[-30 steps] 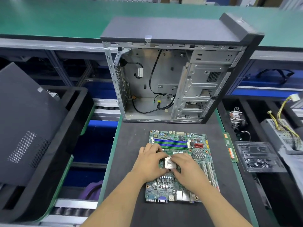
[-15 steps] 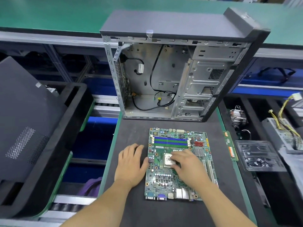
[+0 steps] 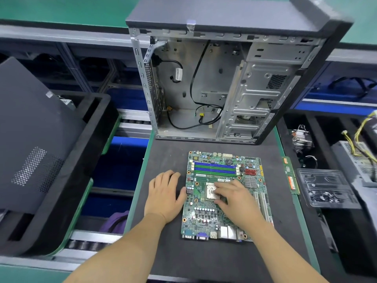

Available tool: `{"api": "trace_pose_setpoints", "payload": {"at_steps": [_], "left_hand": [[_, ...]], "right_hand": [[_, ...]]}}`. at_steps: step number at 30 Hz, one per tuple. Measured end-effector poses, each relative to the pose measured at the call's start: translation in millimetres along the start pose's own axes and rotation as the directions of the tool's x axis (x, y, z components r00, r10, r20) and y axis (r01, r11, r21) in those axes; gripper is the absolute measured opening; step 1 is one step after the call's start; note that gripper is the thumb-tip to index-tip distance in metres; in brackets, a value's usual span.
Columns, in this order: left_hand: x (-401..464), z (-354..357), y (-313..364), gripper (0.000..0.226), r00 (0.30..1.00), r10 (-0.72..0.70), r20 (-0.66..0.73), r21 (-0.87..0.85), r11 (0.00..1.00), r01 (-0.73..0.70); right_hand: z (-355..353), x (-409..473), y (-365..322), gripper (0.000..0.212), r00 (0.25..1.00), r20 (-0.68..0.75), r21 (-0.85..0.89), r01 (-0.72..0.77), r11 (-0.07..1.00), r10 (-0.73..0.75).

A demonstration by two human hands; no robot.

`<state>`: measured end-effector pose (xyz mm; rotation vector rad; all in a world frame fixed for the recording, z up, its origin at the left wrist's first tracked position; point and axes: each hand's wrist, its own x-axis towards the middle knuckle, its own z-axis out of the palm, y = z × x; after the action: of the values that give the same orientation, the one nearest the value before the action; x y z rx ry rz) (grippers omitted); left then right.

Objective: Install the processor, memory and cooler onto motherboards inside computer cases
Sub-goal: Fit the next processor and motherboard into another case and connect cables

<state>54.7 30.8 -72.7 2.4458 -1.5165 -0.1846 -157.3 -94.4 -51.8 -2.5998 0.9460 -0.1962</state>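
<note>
Motherboard (image 3: 222, 193) lies flat on the dark desk (image 3: 204, 260), open computer case (image 3: 230, 78) standing at its 12 o'clock. Right hand (image 3: 236, 199) rests fingers (image 3: 221, 185) loosely spread on the processor (image 3: 210, 192) mid-board. Left hand (image 3: 165, 196) lies flat at the board's 9 o'clock, fingers straight and together, thumb touching the edge.

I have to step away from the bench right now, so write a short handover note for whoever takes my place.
Left hand lies flat on the mat, thumb at the motherboard edge. Right hand rests fingers on the processor in its socket.
Motherboard lies on the mat before the open case. Memory stick and cooler wait at right.
Done: processor placed. Left: memory, cooler, board into case.
</note>
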Motion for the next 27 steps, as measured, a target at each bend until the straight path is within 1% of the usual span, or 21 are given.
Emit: {"api": "trace_pose_setpoints", "payload": {"at_steps": [7, 19, 27], "left_hand": [[0.1, 0.4, 0.1, 0.055, 1.0, -0.006, 0.004, 0.005, 1.0, 0.006], [-0.3, -0.5, 0.3, 0.053, 1.0, 0.004, -0.014, -0.008, 1.0, -0.004], [0.6, 0.7, 0.2, 0.052, 1.0, -0.003, -0.017, -0.004, 1.0, 0.003]], "right_hand": [[2.1, 1.7, -2.8, 0.022, 1.0, 0.016, 0.063, -0.025, 0.998, 0.024], [2.3, 0.7, -0.5, 0.019, 1.0, -0.005, 0.058, 0.0, 0.998, 0.0], [4.0, 0.4, 0.3, 0.024, 1.0, -0.01, 0.053, 0.02, 0.998, -0.019]]}}
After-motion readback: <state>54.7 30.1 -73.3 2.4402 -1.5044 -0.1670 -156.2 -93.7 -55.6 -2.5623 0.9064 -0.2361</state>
